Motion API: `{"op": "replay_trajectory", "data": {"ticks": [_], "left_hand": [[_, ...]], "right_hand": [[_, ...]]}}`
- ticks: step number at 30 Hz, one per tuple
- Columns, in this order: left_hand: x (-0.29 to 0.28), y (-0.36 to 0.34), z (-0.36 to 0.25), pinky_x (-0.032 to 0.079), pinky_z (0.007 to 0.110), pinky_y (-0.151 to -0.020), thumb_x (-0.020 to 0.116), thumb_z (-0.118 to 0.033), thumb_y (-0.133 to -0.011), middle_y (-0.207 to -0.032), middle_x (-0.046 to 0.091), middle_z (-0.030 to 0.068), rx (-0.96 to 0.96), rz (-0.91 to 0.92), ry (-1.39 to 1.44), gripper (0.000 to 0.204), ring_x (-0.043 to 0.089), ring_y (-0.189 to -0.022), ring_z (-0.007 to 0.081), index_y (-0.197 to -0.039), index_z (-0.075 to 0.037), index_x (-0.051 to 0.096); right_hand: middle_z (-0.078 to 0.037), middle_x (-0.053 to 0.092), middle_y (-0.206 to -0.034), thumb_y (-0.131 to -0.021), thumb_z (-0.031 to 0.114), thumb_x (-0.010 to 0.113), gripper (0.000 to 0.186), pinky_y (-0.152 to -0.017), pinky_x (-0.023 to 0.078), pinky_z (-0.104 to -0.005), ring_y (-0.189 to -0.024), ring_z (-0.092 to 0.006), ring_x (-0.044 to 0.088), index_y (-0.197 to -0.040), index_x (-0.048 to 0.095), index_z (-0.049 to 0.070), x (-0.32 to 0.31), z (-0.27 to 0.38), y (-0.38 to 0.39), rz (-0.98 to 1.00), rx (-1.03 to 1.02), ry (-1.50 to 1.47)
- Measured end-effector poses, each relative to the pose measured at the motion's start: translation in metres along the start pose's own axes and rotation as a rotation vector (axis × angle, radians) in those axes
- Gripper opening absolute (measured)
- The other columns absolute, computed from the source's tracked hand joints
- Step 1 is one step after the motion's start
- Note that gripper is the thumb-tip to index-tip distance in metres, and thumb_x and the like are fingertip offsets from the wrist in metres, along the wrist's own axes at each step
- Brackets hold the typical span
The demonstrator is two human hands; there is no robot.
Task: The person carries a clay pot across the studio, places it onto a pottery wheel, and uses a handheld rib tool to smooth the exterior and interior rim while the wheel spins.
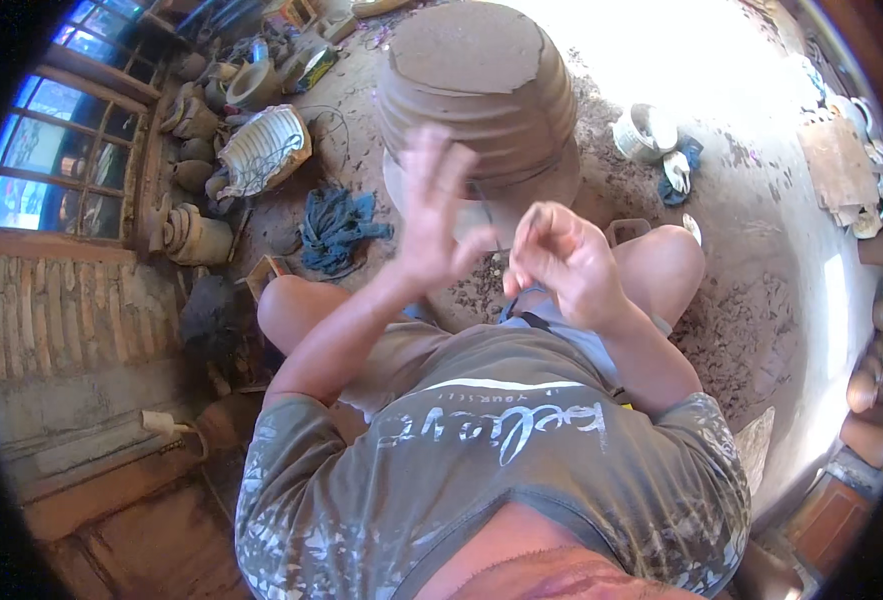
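Note:
In front of me stands a large brown clay vessel (pixel 476 110) with ridged sides and a flat, ragged-edged top. It rests on a pale round base (pixel 531 200). My left hand (pixel 436 205) is raised before the vessel's near side, fingers spread and blurred, holding nothing that I can see. Close to its right, my right hand (pixel 566 260) is closed, with thumb and fingertips pinched together. A thin dark strand (pixel 489 215) shows between the two hands; whether the right fingers grip it, I cannot tell.
Crumpled blue cloth (pixel 336 230) lies left of the vessel, near a ribbed pale piece (pixel 266 150) and several clay pots (pixel 196 235) below the window. A white bucket (pixel 644 132) stands to the right. Clay scraps (pixel 751 330) litter the floor by my right knee.

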State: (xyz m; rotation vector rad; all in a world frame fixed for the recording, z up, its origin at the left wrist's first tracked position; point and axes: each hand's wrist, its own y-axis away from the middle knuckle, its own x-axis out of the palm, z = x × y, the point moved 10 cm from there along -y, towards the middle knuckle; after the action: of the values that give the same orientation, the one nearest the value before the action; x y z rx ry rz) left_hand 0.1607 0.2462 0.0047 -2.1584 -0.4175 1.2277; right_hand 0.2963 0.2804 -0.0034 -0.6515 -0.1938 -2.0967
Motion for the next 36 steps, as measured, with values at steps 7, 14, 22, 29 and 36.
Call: {"op": "replay_trajectory", "data": {"ticks": [7,14,22,29,36], "left_hand": [[-0.028,0.029,-0.008,0.049,0.048,-0.098,0.065,-0.033,-0.099,-0.085,0.063,0.0076,0.108,0.056,0.103,0.033,0.064,-0.083,0.0257,-0.108,-0.002,0.070],[-0.073,0.099,0.067,0.040,0.025,-0.058,0.065,-0.025,-0.103,-0.074,0.064,0.0015,-0.890,-0.254,0.853,0.028,0.048,-0.059,0.0087,-0.084,-0.004,0.066],[-0.099,0.091,-0.007,0.030,0.027,-0.051,0.063,-0.026,-0.104,-0.070,0.060,0.0005,-0.821,-0.182,1.421,0.028,0.036,-0.052,0.0055,-0.089,-0.003,0.066],[-0.178,0.056,0.063,0.048,0.034,-0.095,0.056,-0.025,-0.107,-0.096,0.070,0.0088,-0.512,-0.530,0.939,0.029,0.064,-0.095,0.0163,-0.109,0.003,0.064],[-0.122,0.082,0.078,0.049,0.029,-0.084,0.059,-0.020,-0.105,-0.095,0.068,0.0041,-0.718,-0.063,0.707,0.026,0.060,-0.091,0.0120,-0.109,0.005,0.068]], "right_hand": [[-0.004,0.057,-0.088,-0.101,0.005,0.064,0.006,-0.064,0.054,-0.0265,-0.070,-0.0106,0.061,-0.103,0.059,0.003,-0.006,0.098,0.005,-0.016,-0.229,-0.067],[-0.008,0.066,-0.111,-0.099,0.008,0.066,0.019,-0.082,0.056,-0.0271,-0.096,-0.0148,0.068,-0.116,0.065,0.000,-0.035,0.040,-0.027,-0.246,-0.277,0.633],[-0.016,0.066,-0.117,-0.099,0.014,0.065,0.029,-0.097,0.052,-0.0416,-0.110,-0.0345,0.066,-0.126,0.063,0.004,0.122,-0.025,-0.073,0.439,-0.787,1.426],[-0.010,0.066,-0.092,-0.105,0.019,0.060,0.017,-0.075,0.048,-0.0400,-0.084,-0.0259,0.062,-0.103,0.064,0.003,0.175,-0.034,-0.086,0.515,-0.305,0.865],[-0.010,0.072,-0.099,-0.106,0.015,0.059,0.015,-0.087,0.054,-0.0334,-0.094,-0.0231,0.070,-0.109,0.065,0.001,0.150,0.047,-0.130,0.111,-0.604,0.684]]}}
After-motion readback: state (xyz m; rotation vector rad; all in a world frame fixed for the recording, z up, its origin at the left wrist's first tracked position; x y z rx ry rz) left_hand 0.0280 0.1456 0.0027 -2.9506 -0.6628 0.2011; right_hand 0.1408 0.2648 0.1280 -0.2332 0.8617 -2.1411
